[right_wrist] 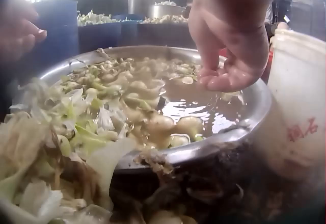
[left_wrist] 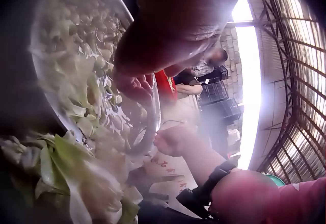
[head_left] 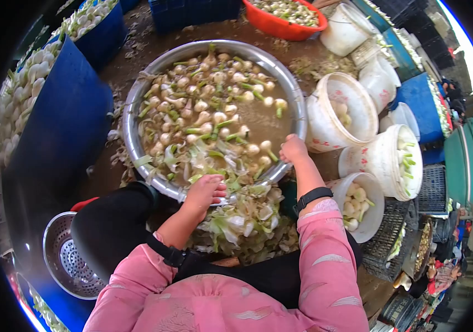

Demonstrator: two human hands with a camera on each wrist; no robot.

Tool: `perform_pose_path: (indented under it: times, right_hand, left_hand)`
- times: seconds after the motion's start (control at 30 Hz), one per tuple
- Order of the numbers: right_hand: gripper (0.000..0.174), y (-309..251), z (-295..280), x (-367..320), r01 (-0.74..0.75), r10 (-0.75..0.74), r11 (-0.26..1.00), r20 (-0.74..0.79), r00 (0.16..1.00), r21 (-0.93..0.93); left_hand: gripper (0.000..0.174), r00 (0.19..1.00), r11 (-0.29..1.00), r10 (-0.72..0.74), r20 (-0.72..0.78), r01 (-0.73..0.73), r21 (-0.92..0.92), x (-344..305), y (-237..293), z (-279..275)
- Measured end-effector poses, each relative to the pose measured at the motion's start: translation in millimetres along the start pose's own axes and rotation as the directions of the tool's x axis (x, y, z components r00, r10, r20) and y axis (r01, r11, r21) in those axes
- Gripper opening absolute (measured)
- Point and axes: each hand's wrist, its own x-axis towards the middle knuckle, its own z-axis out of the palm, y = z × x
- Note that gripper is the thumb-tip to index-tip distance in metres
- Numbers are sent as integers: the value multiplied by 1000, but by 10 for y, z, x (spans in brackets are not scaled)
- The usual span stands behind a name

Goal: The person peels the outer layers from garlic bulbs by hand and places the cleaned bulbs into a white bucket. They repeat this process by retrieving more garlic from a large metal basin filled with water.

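Observation:
A wide metal basin (head_left: 132,119) holds brownish water and many white bulbs with cut green stems. Over its near rim, by a heap of pale peeled leaves (head_left: 242,221), is my left hand (head_left: 206,192), fingers loosely bent, nothing seen in them. My right hand (head_left: 293,149) hovers by the basin's right rim. The right wrist view shows this right hand (right_wrist: 229,56) above the water, its fingers curled in with no object visible between them. In the left wrist view, the left hand (left_wrist: 168,45) is close to the camera and partly dark.
White buckets (head_left: 319,124) stand right of the basin, one with peeled bulbs (head_left: 355,205). A red tub (head_left: 286,25) of bulbs lies beyond. Blue bins (head_left: 59,105) are at left, a metal colander (head_left: 53,254) at lower left, and black crates (head_left: 386,238) at right.

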Motion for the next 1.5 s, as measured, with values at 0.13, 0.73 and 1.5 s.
perform_pose_path:
  times: [0.13, 0.73, 1.5]
  right_hand:
    - [38, 88, 472, 553, 231, -226, 655, 105, 968, -720]
    - [23, -575, 798, -1444, 857, -815, 467, -482, 320, -220]
    - [25, -204, 327, -1428, 417, -406, 909, -201, 891, 12]
  left_hand:
    - [30, 999, 999, -1, -35, 3, 48, 111, -23, -14]
    - [29, 943, 838, 213, 255, -42, -545, 18, 345, -40]
    - [29, 913, 861, 264, 310, -78, -503, -392, 453, -218]
